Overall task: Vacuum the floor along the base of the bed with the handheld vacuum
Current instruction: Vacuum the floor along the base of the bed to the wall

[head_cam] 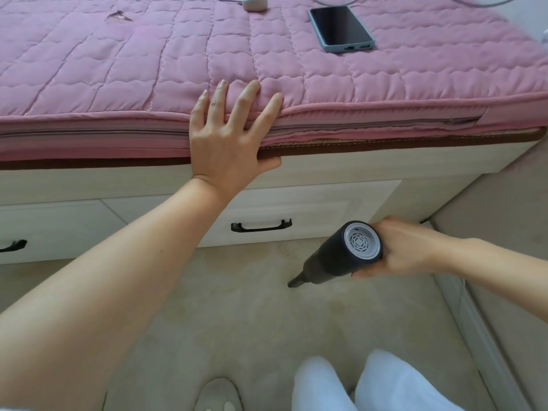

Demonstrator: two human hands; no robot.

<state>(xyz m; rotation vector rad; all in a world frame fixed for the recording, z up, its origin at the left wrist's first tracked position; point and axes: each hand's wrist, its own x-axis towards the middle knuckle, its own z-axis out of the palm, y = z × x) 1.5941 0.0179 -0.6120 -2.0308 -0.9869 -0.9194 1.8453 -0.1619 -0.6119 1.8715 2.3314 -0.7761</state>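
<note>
vacuuming is under way low on the right of the scene: the handheld vacuum (341,253) is held in the right hand (400,250), the fingers curled round the rear of its dark barrel beside the pale vented end cap. its narrow nozzle (296,280) is angled down and to the left, at or just above the floor (237,315); contact cannot be told. a scatter of dark specks (286,247) lies on the floor just beyond the nozzle, near the bed base (326,200) under a drawer with a black handle (261,226). the left hand (228,137) is laid on the edge of the pink mattress (118,69), fingers straight and spread, thumb tucked under the edge, holding nothing. a phone (341,28) rests far up on the mattress.

the vacuum is judged light and rigid, since it is managed one-handed; its smooth round body could twist, so a firm wrap at the rear seems apt.
</note>
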